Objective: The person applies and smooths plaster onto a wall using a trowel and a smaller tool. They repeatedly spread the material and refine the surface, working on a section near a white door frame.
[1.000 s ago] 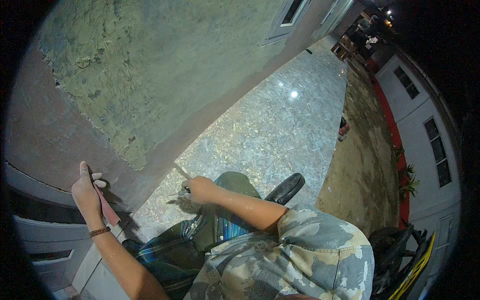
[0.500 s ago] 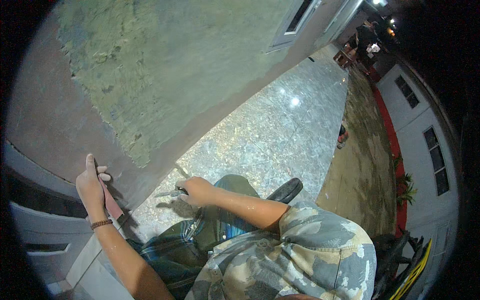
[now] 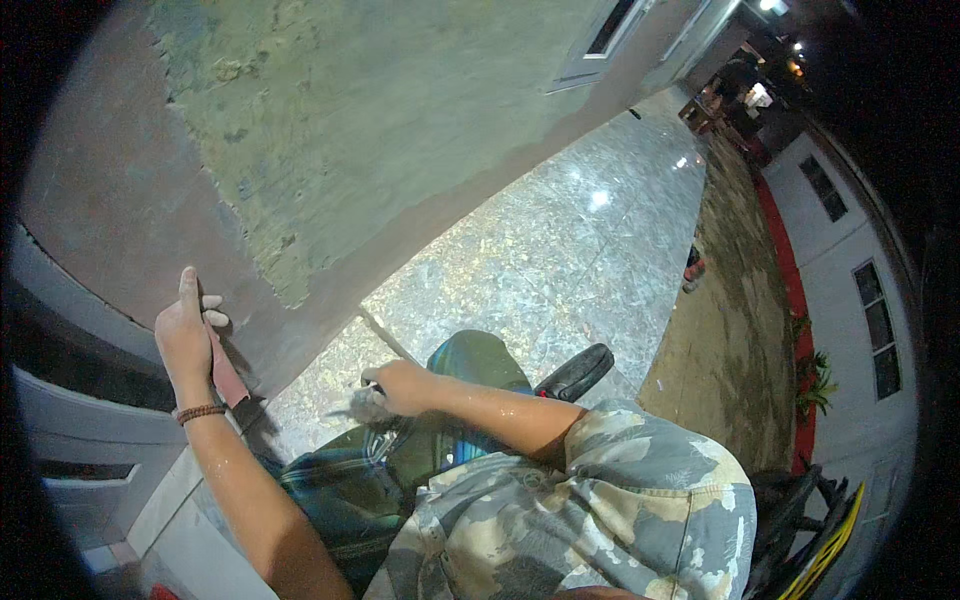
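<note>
My left hand (image 3: 183, 345), raised beside the wall, is closed on a flat reddish strip, possibly sandpaper (image 3: 229, 378), which hangs below the fingers. Its index finger points up and the fingertips look dusty. A brown beaded bracelet (image 3: 201, 412) circles that wrist. Above my bent knees, my right hand (image 3: 403, 387) grips a small trowel-like tool (image 3: 358, 402) by its dark handle; the blade is blurred and its exact kind is unclear. Close to my left hand, a rough greenish plaster patch (image 3: 285, 265) ends on the brownish wall (image 3: 120, 215).
A grey recessed panel or door (image 3: 95, 425) lies left of my left arm. Speckled pale floor (image 3: 490, 260) runs along the wall toward a far window (image 3: 598, 45). Beyond it are brown ground (image 3: 720, 340), a red border (image 3: 785, 270) and a white building (image 3: 850, 240).
The view has shifted, and the wall patch sits higher at its lower tip. My left hand has risen slightly with the strip. My right hand has drawn the tool a little toward my knees.
</note>
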Action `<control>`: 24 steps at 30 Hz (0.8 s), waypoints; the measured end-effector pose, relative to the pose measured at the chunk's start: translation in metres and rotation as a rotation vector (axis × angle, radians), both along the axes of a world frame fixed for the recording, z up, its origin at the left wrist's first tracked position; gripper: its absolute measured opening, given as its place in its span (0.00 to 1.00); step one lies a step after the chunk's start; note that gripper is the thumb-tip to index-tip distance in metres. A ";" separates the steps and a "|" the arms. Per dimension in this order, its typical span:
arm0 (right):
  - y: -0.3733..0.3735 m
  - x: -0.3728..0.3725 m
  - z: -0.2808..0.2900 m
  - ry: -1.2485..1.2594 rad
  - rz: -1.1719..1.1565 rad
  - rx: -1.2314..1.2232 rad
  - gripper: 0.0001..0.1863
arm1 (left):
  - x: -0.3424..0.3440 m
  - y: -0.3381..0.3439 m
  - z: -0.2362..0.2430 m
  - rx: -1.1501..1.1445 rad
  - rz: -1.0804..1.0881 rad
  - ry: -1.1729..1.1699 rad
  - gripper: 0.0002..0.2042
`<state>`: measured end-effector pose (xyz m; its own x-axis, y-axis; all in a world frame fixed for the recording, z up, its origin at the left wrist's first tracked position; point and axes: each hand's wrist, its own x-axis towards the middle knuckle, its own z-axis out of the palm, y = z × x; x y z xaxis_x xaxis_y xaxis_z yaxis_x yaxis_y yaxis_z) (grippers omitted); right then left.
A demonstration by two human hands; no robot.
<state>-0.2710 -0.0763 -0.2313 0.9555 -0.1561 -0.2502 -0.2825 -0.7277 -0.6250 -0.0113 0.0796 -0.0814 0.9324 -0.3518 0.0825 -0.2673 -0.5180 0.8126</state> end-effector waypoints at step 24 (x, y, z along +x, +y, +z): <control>-0.053 0.087 0.158 -0.250 0.149 -0.644 0.11 | -0.013 0.000 0.009 -0.140 0.025 0.020 0.34</control>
